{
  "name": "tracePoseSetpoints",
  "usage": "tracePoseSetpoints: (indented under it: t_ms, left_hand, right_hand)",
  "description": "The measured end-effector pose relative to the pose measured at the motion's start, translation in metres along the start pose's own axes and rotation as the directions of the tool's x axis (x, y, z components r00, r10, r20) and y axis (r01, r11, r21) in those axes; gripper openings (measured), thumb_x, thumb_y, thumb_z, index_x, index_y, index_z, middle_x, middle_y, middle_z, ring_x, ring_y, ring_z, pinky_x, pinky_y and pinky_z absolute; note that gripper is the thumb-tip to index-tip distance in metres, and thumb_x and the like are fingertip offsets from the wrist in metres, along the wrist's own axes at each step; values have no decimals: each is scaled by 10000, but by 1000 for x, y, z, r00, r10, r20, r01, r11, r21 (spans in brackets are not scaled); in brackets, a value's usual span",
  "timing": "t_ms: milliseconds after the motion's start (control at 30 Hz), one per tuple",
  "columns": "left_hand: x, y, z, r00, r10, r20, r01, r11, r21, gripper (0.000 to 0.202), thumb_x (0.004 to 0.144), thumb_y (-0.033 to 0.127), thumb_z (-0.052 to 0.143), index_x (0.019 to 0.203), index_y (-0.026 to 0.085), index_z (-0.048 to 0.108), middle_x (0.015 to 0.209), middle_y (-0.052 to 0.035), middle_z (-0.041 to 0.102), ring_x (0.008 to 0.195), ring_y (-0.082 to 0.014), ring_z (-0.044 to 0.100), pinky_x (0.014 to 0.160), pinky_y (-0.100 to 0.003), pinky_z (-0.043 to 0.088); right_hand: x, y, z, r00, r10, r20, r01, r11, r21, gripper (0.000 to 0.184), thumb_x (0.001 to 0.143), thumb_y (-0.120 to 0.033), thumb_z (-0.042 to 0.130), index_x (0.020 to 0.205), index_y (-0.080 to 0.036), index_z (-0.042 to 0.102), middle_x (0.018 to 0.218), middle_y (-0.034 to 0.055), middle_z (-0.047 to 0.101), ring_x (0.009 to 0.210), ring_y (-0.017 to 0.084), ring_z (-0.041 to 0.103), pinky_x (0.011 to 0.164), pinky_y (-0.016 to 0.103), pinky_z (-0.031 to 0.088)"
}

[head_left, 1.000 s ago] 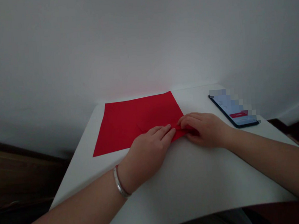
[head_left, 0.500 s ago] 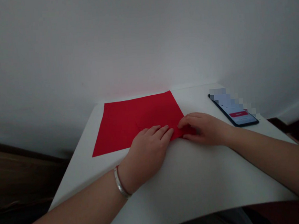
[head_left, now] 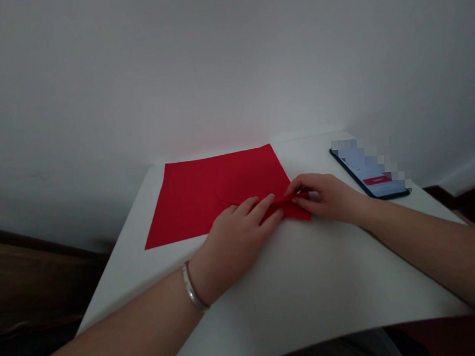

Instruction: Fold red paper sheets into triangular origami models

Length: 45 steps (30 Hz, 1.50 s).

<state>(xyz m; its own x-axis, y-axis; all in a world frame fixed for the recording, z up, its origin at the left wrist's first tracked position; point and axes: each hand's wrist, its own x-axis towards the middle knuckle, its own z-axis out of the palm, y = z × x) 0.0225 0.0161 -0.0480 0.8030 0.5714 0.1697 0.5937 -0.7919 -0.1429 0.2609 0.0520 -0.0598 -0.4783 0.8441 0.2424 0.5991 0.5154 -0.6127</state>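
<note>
A pale wall (head_left: pixel 228 63) is filling most of my view, standing behind the white bench (head_left: pixel 312 287) I am working at. A dark brown wooden panel (head_left: pixel 35 276) is showing low on my left, beside the bench.

On the bench, toward its far side, a red sheet of paper (head_left: pixel 197 195) is lying mostly flat, its near right part reaching under my hands. A thin crease is running across it toward my left fingers. As far as I can make out in this dim light, the paper is bending up in a small fold between my two hands.

My left hand (head_left: pixel 239 232) is lying palm down over the near edge of the sheet, its fingers slightly spread and pressing on the paper. My right hand (head_left: pixel 331 195) is pinching the sheet between thumb and fingers near its right edge, and a red corner is sticking out just below that thumb.

Beyond my right hand, apart from the paper, a phone (head_left: pixel 386 188) is lying face up with its screen glowing. A silvery bracelet (head_left: pixel 194 294) is circling my left wrist.
</note>
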Motion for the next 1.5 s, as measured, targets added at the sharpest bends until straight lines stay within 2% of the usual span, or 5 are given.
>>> tracePoseSetpoints:
  t_ms: [200, 333, 633, 867, 1500]
  left_hand:
    - [2, -5, 6, 996, -83, -24, 81, 994, -66, 397, 912, 134, 449, 1302, 158, 518, 1336, -92, 568, 1158, -280, 557, 928, -469, 499]
    - [3, -6, 9, 988, -150, -47, 144, 984, -109, 360, 901, 137, 455, 1241, 146, 575, 1260, -97, 624, 1116, -264, 583, 944, -460, 479]
    - [7, -6, 7, 967, -248, -52, 237, 959, -152, 341, 905, 140, 431, 1199, 166, 601, 1203, -75, 662, 1053, -251, 616, 910, -466, 435]
    - [7, -6, 8, 976, -213, -37, 209, 973, -99, 347, 900, 147, 441, 1201, 192, 606, 1273, -58, 624, 1100, -261, 593, 930, -475, 427]
    - [11, 1, 9, 994, -109, -8, 107, 986, -125, 371, 944, 263, 401, 1279, 186, 540, 1419, -112, 470, 1262, -285, 467, 1058, -490, 374]
  right_hand:
    - [-4, 0, -2, 1000, 12, -2, -12, 995, 101, 186, 793, -175, 546, 966, -242, 552, 1026, 53, 663, 859, 184, 654, 719, 339, 556]
    - [-10, 5, -11, 990, -137, 30, 133, 985, 114, 357, 720, -25, 464, 993, -252, 495, 1282, 71, 573, 983, 199, 649, 763, 352, 548]
    - [-11, 11, -16, 914, -367, 172, 405, 851, -336, 379, 777, -75, 497, 1102, -250, 583, 1418, 55, 492, 1085, 193, 616, 783, 308, 530]
    - [-6, 10, -5, 902, -426, 70, 395, 750, -530, 213, 909, -264, 517, 999, -196, 698, 1111, 78, 689, 940, 193, 648, 781, 327, 541]
    - [0, -7, 4, 992, -123, -1, 106, 861, -497, 156, 854, -262, 568, 789, -180, 683, 883, 60, 677, 843, 195, 611, 784, 331, 480]
